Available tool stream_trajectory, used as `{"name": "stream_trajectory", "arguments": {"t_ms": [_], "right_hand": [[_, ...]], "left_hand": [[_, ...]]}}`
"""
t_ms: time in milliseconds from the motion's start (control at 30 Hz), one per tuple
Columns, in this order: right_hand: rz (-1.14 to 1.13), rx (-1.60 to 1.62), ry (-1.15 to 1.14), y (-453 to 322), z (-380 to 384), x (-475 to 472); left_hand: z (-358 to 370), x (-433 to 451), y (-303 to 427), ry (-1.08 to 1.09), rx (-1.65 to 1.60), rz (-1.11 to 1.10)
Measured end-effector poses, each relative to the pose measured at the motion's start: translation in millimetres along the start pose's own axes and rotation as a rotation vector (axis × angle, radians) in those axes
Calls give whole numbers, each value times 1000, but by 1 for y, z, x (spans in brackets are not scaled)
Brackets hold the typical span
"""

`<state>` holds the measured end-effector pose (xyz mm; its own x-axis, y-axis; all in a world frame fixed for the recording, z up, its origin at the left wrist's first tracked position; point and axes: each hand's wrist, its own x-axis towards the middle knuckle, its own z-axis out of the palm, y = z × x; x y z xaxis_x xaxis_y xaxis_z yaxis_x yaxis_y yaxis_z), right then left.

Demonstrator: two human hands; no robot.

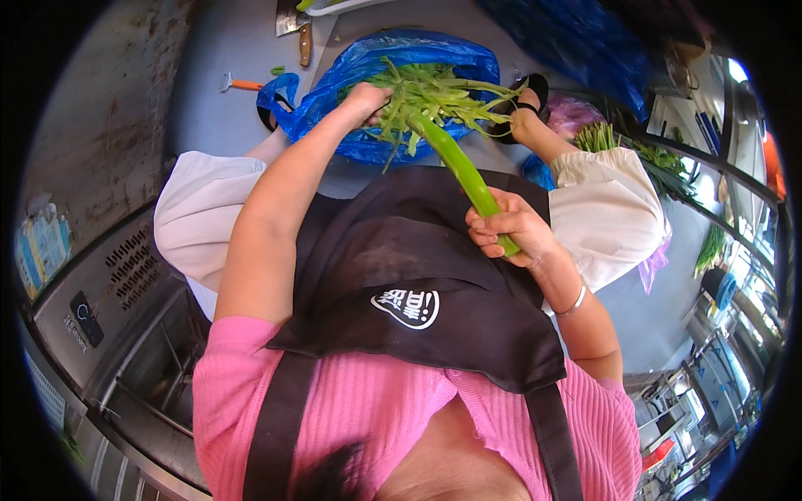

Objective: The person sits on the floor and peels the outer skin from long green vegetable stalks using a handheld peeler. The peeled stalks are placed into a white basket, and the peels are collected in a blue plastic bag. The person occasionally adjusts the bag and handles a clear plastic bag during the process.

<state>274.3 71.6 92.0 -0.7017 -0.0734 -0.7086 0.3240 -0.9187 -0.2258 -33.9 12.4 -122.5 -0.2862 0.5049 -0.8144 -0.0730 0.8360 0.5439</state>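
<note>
My right hand [509,227] is wrapped around the lower end of a long, bright green stalk [460,164], which looks like celtuce. The stalk slants up and left, and its upper end meets a tangle of green leaves and strips [438,94]. At the left edge of that tangle, my left hand [368,103] is closed on some of the greens; its fingertips are partly hidden. Beneath the greens, a blue plastic bag [401,41] lies spread on the floor between my feet, with more greens inside.
A peeler with an orange handle [244,84] lies left of the bag. Beyond it are a cleaver [305,44] and a white plastic basket [351,6]. A metal cabinet [113,119] stands at left. Bundled green vegetables [595,136] and a pink plastic bag [571,114] are at right.
</note>
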Motion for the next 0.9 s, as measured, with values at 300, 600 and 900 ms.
{"name": "stream_trajectory", "arguments": {"t_ms": [300,600,900], "right_hand": [[71,259,49,14,-14,28],[190,205,266,11,-38,130],[19,371,310,31,-91,205]], "left_hand": [[44,-15,-8,-352,-262,-200],[49,-33,12,422,415,410],[85,-108,30,199,302,886]]}}
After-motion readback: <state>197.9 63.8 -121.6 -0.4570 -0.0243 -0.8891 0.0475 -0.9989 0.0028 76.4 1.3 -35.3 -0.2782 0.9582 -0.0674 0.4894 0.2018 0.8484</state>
